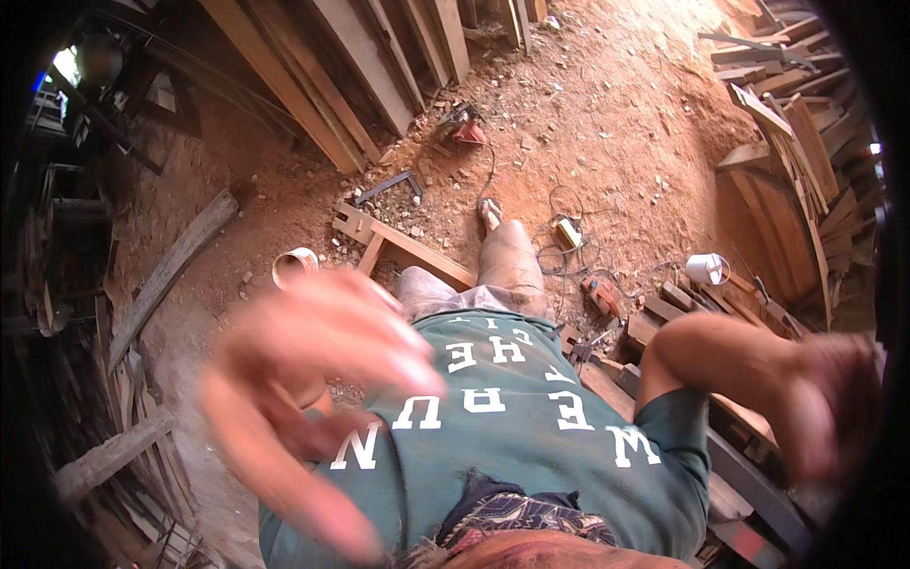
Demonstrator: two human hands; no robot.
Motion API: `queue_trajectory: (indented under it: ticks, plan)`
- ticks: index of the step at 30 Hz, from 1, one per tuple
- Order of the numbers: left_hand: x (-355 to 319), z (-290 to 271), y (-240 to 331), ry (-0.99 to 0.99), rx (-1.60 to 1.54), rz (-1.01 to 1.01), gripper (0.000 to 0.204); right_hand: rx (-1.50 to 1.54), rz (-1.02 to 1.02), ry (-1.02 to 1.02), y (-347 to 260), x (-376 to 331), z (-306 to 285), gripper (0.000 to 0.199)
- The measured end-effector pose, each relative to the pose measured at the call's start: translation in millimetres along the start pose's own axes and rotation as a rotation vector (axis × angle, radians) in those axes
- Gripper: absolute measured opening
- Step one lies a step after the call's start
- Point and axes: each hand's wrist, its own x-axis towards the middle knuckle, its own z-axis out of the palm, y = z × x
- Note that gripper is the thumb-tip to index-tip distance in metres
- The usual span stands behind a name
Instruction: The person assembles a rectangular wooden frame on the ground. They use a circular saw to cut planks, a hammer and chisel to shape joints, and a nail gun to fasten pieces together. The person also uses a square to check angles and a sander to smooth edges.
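My left hand (313, 351) is raised close to the camera, blurred by motion. Its fingers and thumb are spread, and it holds nothing that I can see. At the far right my right hand (834, 408) is lifted beside a bent elbow, near the rim of the picture. Motion smears its fingers, so I cannot tell whether it holds anything. Below and beyond the hands lies a jointed wooden piece (417, 254) in front of my knees. A dark try square (389, 188) rests on the dirt just past it.
A red power tool (464, 131) sits on the ground ahead. An orange-red tool (601, 296) and a white power strip (569, 233) lie among cords at right. A white bucket (705, 269), a pale cup (295, 264) and stacked boards (351, 57) stand around.
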Motion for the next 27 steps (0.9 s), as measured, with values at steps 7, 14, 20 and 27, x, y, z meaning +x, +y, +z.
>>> queue_trajectory:
  ticks: [7,14,20,27]
  plan:
    - [35.3,-4.7,-73.1,0.003,-0.272,-0.003,0.057,-0.535,1.386,-0.676,121.6,-290.7,-19.5,0.024]
    - [-33.6,-57.1,-286.1,0.19,0.293,-1.017,0.053,0.12,1.71,-1.505,213.3,-527.1,155.8,0.03]
    - [-340.1,-6.2,-348.4,0.166,0.434,-1.917,0.058,-0.038,1.482,-1.811,339.4,-748.2,315.9,0.036]
    - [-525.7,153.3,-202.7,0.97,-0.229,-2.67,0.048,-0.325,0.774,-2.153,431.0,-942.7,444.0,0.049]
